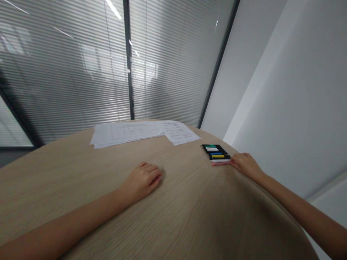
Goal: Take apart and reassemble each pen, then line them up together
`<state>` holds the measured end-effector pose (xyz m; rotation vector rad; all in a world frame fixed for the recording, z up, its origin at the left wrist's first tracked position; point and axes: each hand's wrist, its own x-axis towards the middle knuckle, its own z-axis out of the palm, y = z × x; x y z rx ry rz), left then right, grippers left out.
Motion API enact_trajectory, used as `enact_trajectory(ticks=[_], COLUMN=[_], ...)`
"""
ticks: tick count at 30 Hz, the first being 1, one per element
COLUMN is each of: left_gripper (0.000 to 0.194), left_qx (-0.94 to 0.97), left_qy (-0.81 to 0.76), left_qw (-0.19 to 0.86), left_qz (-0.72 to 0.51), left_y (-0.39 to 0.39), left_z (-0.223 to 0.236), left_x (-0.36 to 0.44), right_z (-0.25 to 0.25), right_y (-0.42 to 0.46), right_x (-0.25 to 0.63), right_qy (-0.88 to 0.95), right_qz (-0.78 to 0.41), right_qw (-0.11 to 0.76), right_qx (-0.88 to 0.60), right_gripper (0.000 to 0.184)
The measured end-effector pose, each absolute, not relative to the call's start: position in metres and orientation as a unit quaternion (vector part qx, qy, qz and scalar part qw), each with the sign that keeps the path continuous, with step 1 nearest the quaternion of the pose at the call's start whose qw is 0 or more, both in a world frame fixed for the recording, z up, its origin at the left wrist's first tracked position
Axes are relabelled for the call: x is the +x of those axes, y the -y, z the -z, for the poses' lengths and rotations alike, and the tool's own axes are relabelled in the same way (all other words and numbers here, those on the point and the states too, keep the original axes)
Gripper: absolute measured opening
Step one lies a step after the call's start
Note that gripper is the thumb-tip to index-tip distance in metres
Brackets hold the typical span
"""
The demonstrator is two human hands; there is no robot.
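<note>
My left hand (146, 179) rests on the table with its fingers curled in, and nothing shows in it. At the right edge of the table, my right hand (246, 164) has its fingers drawn together at the near end of a row of pens. Its fingertips meet the right end of a pink pen (221, 163), the nearest one in the row. Just beyond that lie a white pen (221, 160), a yellow-and-black pen (218, 156) and a blue-and-black pen (216, 154). Several more, mostly black, lie side by side behind them, with a green one (211, 146) near the far end.
A stack of printed sheets (127, 133) lies toward the far side of the round wooden table (179, 202). One printed sheet (179, 133) overlaps it on the right. Behind stands a glass partition with blinds (168, 65); a white wall (292, 90) rises close on the right.
</note>
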<state>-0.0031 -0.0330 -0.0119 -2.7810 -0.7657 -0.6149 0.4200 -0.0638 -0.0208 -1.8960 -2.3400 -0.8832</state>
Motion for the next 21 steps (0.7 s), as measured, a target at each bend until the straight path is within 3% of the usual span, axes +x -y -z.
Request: enact_trajectory(ticks=[14, 21], left_gripper=[0.023, 0.021], left_qx=[-0.934, -0.926], left_qy=[0.278, 0.303], left_qw=[0.127, 0.123], left_qz=[0.187, 0.19], left_y=[0.034, 0.033], left_z=[0.012, 0.015], left_x=[-0.001, -0.002], right_z=[-0.004, 0.008], right_y=[0.032, 0.005], right_x=[0.361, 0.303], right_qy=[0.749, 0.776], right_qz=[0.261, 0.213], right_qw=[0.114, 0.179], right_qx=[-0.599, -0.566], right_gripper=[0.026, 0.033])
